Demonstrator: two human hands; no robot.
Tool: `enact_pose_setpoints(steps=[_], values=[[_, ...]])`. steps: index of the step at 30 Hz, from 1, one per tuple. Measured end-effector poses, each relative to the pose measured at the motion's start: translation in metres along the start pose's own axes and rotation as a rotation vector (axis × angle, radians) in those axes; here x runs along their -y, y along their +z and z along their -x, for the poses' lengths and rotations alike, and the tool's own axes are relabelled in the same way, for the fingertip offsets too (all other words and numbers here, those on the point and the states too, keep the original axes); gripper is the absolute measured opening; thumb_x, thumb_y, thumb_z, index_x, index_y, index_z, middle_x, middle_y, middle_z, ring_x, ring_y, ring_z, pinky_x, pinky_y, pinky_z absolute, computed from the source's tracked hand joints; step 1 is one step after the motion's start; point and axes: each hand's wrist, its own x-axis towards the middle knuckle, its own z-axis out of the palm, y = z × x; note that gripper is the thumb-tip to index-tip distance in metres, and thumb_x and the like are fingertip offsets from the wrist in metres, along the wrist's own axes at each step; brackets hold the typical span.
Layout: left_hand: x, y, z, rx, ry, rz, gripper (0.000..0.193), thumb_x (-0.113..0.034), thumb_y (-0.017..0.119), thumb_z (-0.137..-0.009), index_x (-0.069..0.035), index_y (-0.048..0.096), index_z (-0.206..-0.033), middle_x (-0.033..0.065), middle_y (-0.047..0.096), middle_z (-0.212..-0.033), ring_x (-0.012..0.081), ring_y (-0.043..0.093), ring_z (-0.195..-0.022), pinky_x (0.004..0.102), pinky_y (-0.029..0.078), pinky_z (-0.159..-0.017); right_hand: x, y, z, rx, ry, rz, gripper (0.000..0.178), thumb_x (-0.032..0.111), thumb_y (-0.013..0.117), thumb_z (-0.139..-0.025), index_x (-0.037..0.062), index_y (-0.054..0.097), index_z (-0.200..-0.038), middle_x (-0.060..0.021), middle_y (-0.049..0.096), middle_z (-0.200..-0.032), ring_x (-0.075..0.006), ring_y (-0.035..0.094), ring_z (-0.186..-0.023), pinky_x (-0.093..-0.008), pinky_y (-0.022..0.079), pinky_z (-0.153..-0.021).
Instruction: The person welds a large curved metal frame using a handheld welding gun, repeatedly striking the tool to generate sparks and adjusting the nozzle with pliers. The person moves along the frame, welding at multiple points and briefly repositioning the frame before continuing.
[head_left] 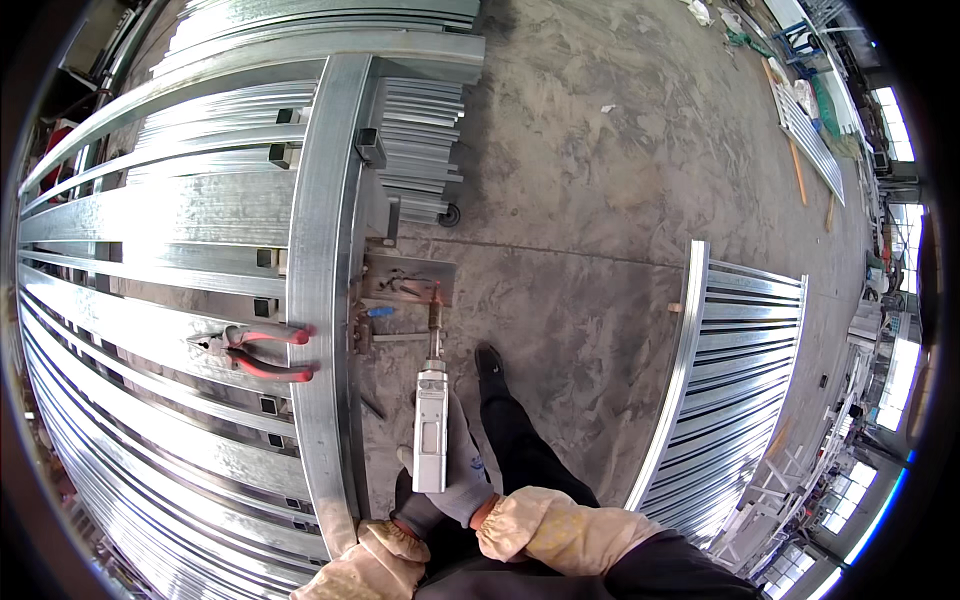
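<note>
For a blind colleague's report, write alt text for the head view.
A person's gloved right grip holds a boxy silver handheld tool, pointing forward above a grey floor. To the left, red-handled pliers lie on a large silvery metal frame; to the right is a smaller barred metal panel.

- Right hand: grey knit-looking glove, small blue marking on the back, print too small to make out
- Left hand: grey glove, darker in tone, mostly hidden
- Right sleeve cover: beige to tan, loose and baggy, faint yellowish patterning, wrinkled cloth, gathered at the wrist end
- Left sleeve cover: same beige cloth, puffed, cuff likewise gathered
- Upper sleeve above right cover: black or very dark, plain
- Trousers: black, loose folds along the leg
- Shoe: dark, rounded toe, small pale mark on top
</note>
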Motion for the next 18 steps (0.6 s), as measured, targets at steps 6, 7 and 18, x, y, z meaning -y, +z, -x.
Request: enact_pose_setpoints(steps=[6,7,18], values=[[-0.005,-0.004,-0.001,-0.035,-0.021,-0.012,0.066,-0.016,0.077,-0.084,-0.002,0.046,-0.141,0.011,0.054,-0.126,0.024,0.055,-0.113,0.0373,0.044,-0.099,-0.005,0.001,0.004,0.094,0.115,-0.116,0.092,0.017,0.078,-0.086,-0.0019,0.021,-0.155,-0.0158,0.049,-0.142,-0.0292,0.052,-0.128,-0.0391,0.043,-0.11],[-0.005,-0.005,-0.001,-0.038,-0.024,-0.018,0.066,-0.016,0.077,-0.083,-0.002,0.047,-0.14,0.0108,0.055,-0.125,0.0238,0.055,-0.112,0.0373,0.044,-0.098,-0.001,-0.001,0.003,0.091,0.101,-0.103,0.091,0.017,0.078,-0.086,-0.002,0.022,-0.155,-0.0165,0.049,-0.143,-0.03,0.052,-0.129,-0.0394,0.042,-0.11],[-0.015,-0.009,-0.013,-0.058,-0.014,-0.045,0.063,-0.013,0.079,-0.079,-0.004,0.051,-0.135,0.0083,0.058,-0.113,0.021,0.058,-0.099,0.0366,0.049,-0.089,0.008,-0.009,-0.003,0.019,0.014,-0.051,0.086,0.02,0.077,-0.085,-0.0038,0.028,-0.152,-0.0248,0.054,-0.13,-0.0417,0.056,-0.118,-0.0445,0.045,-0.104]])
